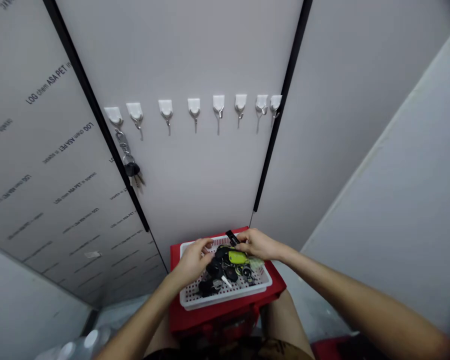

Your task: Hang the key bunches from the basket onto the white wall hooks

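A white perforated plastic basket (227,301) holds a pile of keys and key fobs, several of them black. In the basket's back right part, the fingers of my right hand (260,244) are closed on a black key tag (231,237) with pale lettering. Just below those fingers lies a yellow-green key case (238,257). My left hand (193,261) reaches over the basket's left side, its fingers curved and apart, next to the black fobs (214,269). Nothing shows in its grasp.
The basket sits on a red box (213,320) at my legs. Across the white panel ahead runs a row of several adhesive hooks (194,107). From the leftmost hook hangs a bunch of keys (130,165). Bottles (92,340) stand at lower left.
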### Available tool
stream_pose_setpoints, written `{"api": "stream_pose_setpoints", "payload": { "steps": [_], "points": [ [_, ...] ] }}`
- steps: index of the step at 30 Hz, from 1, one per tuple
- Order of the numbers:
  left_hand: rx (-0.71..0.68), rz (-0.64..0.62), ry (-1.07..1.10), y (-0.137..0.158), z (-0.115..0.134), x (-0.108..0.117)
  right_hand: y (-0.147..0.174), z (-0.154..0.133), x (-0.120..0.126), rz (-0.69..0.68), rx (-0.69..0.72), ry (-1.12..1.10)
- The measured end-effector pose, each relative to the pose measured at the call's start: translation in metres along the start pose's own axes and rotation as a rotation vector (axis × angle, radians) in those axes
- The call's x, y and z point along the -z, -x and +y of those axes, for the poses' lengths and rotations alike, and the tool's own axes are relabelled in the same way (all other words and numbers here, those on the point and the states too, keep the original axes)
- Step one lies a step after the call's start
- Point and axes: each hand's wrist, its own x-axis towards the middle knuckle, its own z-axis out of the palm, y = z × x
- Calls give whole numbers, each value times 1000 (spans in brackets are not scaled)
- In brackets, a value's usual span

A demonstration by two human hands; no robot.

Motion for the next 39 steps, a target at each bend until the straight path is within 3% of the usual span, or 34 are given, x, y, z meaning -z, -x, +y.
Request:
{"api": "stream_pose_setpoints", "payload": {
  "steps": [5,9,14,18,22,25,28,30,33,37,39],
  "points": [
    [46,-71,114,-4,11,-15,0,-17,9,49,-50,-272],
    [6,-80,460,-6,20,-16,-9,-26,11,204,-81,-446],
    [64,73,753,-2,27,-6,-23,-39,17,349,-122,-762],
    [73,112,823,0,27,-2,-30,-52,18,402,-161,-1017],
    [205,183,844,-3,22,-6,-35,-59,13,383,-146,-1190],
    [269,120,967,-3,19,-4,-37,-58,9,407,-121,-1263],
    [206,28,1080,0,23,2,-39,-53,8,418,-117,-1352],
    [118,-34,1034,3,28,9,-39,-49,6,413,-107,-1441],
    [19,-120,783,5,39,26,-38,-43,1,346,-92,-1543],
    [-77,42,268,1,49,57,-35,-43,-5,141,-55,-1498],
    [-127,126,57,-1,52,71,-35,-46,-5,108,-6,-1477]
  ]
}}
